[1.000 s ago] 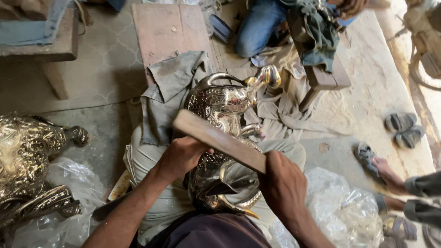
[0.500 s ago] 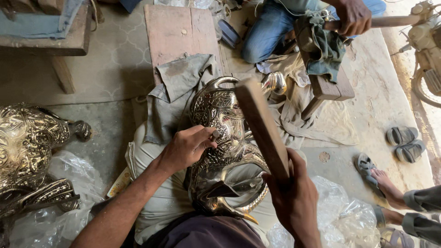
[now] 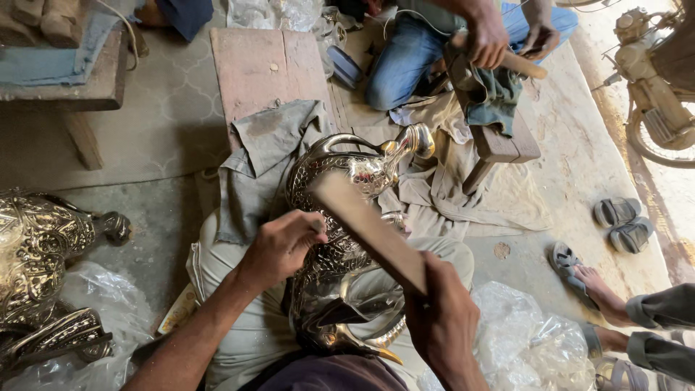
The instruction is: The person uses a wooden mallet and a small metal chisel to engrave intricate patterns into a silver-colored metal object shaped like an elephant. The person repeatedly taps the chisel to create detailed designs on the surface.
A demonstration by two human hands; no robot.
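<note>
An embossed silver-coloured metal vessel (image 3: pixel 340 261) with a curved handle and spout lies across my lap. My left hand (image 3: pixel 279 246) rests on its left side, fingers curled against the embossed surface, possibly pinching a small tool that I cannot make out. My right hand (image 3: pixel 445 326) grips the near end of a flat wooden stick (image 3: pixel 365 224), which lies diagonally over the vessel's body with its far end on the metal. Grey cloth (image 3: pixel 268 159) lies under the vessel's upper part.
Another embossed metal piece (image 3: pixel 40 253) sits at left on plastic wrap. A second person (image 3: pixel 449 51) kneels ahead, working with a stick at a small wooden stand (image 3: pixel 499 145). A wooden board (image 3: pixel 268 65), a bench (image 3: pixel 65 80), sandals (image 3: pixel 622 221) and someone's feet (image 3: pixel 594 289) lie around.
The wooden stick in my right hand swung up to nearly upright, then came back down onto the vessel. My left hand stayed on the vessel's left side.
</note>
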